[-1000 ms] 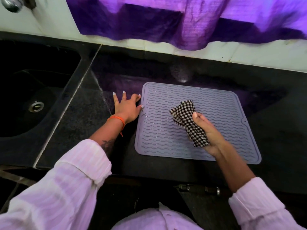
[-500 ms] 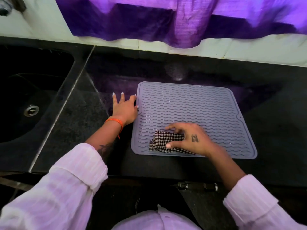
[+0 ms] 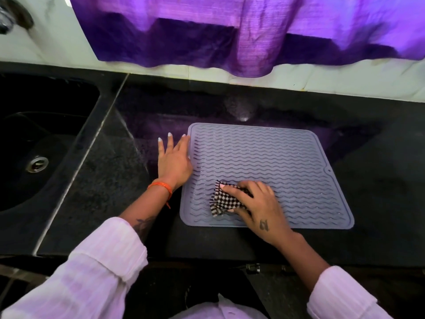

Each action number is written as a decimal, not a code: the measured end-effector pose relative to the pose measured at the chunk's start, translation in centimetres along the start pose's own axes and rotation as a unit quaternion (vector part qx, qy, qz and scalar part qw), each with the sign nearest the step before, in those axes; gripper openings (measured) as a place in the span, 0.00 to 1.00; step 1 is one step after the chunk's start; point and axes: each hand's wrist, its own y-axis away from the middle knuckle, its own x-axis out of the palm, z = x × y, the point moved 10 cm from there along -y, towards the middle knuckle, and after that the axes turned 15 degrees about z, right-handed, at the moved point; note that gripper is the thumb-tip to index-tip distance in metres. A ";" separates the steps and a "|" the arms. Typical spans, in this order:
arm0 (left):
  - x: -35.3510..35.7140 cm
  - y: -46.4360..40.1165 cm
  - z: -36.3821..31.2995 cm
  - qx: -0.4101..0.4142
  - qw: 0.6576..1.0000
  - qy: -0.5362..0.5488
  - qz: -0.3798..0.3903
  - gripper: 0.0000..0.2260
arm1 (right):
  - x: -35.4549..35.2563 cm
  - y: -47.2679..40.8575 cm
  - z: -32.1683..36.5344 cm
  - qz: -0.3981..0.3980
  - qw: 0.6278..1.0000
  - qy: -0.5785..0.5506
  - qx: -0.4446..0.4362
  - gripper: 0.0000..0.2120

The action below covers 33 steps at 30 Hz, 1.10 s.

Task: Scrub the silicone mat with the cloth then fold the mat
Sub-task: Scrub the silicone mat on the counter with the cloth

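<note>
Black table (image 3: 379, 203) carries the mat (image 3: 287, 157), long axis sideways; right hand (image 3: 257, 206) clutches the cloth (image 3: 222, 200) at its near-left corner, left hand (image 3: 174, 161) flat, fingers straight, beside its left edge.

A single head-worn camera looks steeply down and forward over a black stone counter (image 3: 230, 240), close above it. Beyond the fingertips (image 3: 169, 135), a purple cloth curtain (image 3: 253, 35) fills the top edge.

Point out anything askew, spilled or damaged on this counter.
Nothing stands out. The mat lies flat on the counter, only slightly turned against its front edge, with no tear or spill in view. The right hand presses the cloth on it; the left hand rests at its left edge.
</note>
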 end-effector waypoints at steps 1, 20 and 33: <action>-0.2 -0.1 -0.3 0.004 1.000 0.005 -0.014 0.27 | 0.5 0.4 0.1 0.000 1.000 0.016 0.004 0.24; 1.6 -2.4 -1.5 0.017 0.998 -0.007 -0.053 0.36 | -0.9 -8.5 -4.3 -0.011 0.998 -0.013 0.065 0.23; 1.0 -2.0 -1.6 0.035 0.996 0.030 -0.073 0.41 | -0.6 -16.5 -2.6 0.014 0.989 0.053 0.135 0.26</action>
